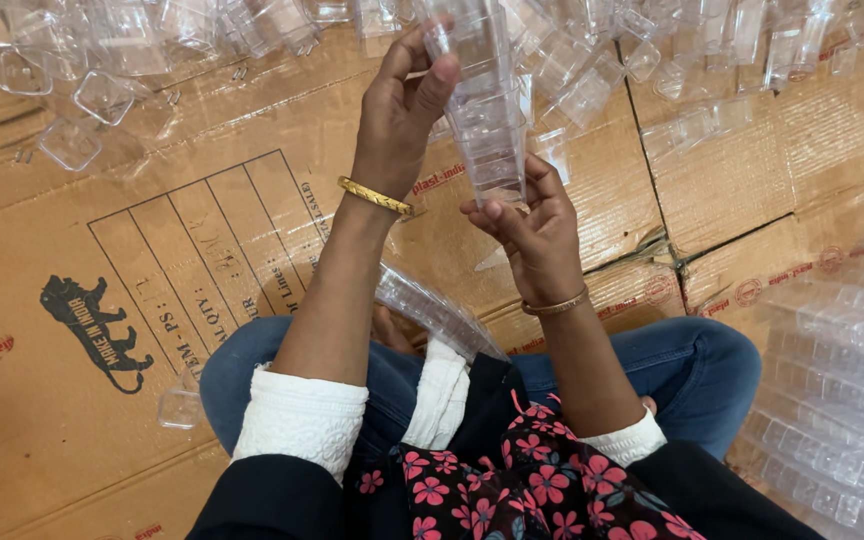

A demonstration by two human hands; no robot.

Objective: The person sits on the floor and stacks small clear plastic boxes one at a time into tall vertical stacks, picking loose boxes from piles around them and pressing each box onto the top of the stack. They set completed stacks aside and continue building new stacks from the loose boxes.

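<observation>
A tall stack of clear plastic square cups [487, 110] is held upright between both hands. My left hand [399, 115] grips the upper end of the stack, thumb against its side. My right hand [534, 232] holds the bottom end from below. Each wrist carries a gold bangle. Another long stack of clear cups [432, 310] lies across my lap, on blue jeans.
Flattened brown cardboard [132, 290] covers the floor. Several loose clear cups [102, 95] lie scattered along the top. Rows of stacked clear cups [842, 390] are piled at the right. One single cup [180, 408] sits near my left knee.
</observation>
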